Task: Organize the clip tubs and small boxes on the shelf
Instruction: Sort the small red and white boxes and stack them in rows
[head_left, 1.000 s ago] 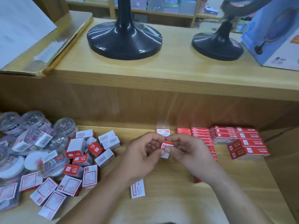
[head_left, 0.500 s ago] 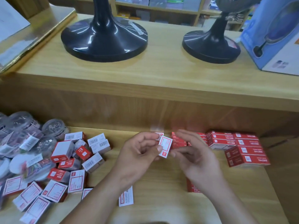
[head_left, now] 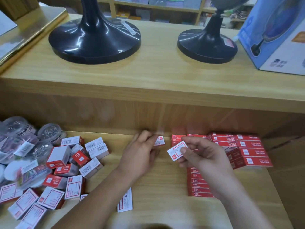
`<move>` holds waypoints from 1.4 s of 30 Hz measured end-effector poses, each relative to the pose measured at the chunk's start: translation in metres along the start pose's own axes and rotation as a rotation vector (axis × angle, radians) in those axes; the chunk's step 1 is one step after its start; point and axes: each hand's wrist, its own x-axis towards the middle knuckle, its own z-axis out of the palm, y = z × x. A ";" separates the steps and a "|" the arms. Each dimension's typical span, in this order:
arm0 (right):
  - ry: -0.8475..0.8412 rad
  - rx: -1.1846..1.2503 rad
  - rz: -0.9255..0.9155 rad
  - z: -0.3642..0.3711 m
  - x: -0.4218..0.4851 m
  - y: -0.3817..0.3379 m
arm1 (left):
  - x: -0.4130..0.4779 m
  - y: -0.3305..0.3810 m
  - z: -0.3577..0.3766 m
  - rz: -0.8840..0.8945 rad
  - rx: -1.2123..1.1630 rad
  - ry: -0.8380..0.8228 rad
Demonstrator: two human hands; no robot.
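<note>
My right hand (head_left: 204,156) pinches a small red-and-white box (head_left: 176,151) by its right end, above the lower shelf (head_left: 158,182). My left hand (head_left: 140,154) reaches to the back, its curled fingertips closing on another small box (head_left: 160,140) that stands by the back wall. Neat rows of red boxes (head_left: 244,146) fill the right side, with a single column (head_left: 198,182) running forward under my right wrist. A loose heap of small boxes (head_left: 74,162) lies at the left, and clear clip tubs (head_left: 49,133) are piled behind and beside it.
One box (head_left: 125,202) lies flat near the shelf's front, by my left forearm. On the upper shelf stand two black round bases (head_left: 94,38) (head_left: 206,45), a blue carton (head_left: 272,30) at the right and a gold-edged board (head_left: 24,35) at the left.
My hands have parted. The box I held with both hands stays in my right hand, moving right. My left hand has gone back to the standing box.
</note>
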 end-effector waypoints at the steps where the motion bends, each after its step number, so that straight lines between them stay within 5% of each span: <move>1: 0.007 -0.014 0.000 0.000 0.000 0.002 | -0.001 -0.001 0.001 -0.007 0.014 0.008; 8: -0.031 -0.121 -0.075 0.004 -0.011 -0.004 | -0.018 -0.002 -0.016 -0.111 -0.194 -0.053; 12: -0.021 -0.286 -0.111 0.004 -0.006 -0.002 | -0.032 0.010 -0.035 -0.297 -0.727 -0.077; 14: -0.012 -0.387 -0.125 0.001 -0.001 -0.002 | -0.037 0.009 -0.038 -0.319 -0.812 -0.066; 19: -0.066 -0.861 -0.173 -0.004 0.011 -0.005 | -0.049 -0.001 -0.033 -0.188 -0.660 -0.048; 23: -0.095 -1.210 -0.455 -0.002 0.016 0.002 | -0.051 -0.002 -0.020 -0.049 -0.431 -0.059; 29: 0.016 -1.470 -0.562 -0.010 0.021 0.030 | -0.040 0.009 0.002 0.015 -0.289 -0.002; 35: 0.071 -1.460 -0.543 -0.021 0.025 0.030 | -0.024 0.017 0.017 0.073 -0.211 0.039; 42: 0.154 -1.163 -0.503 -0.039 0.015 0.037 | -0.018 0.025 0.025 0.016 -0.147 0.058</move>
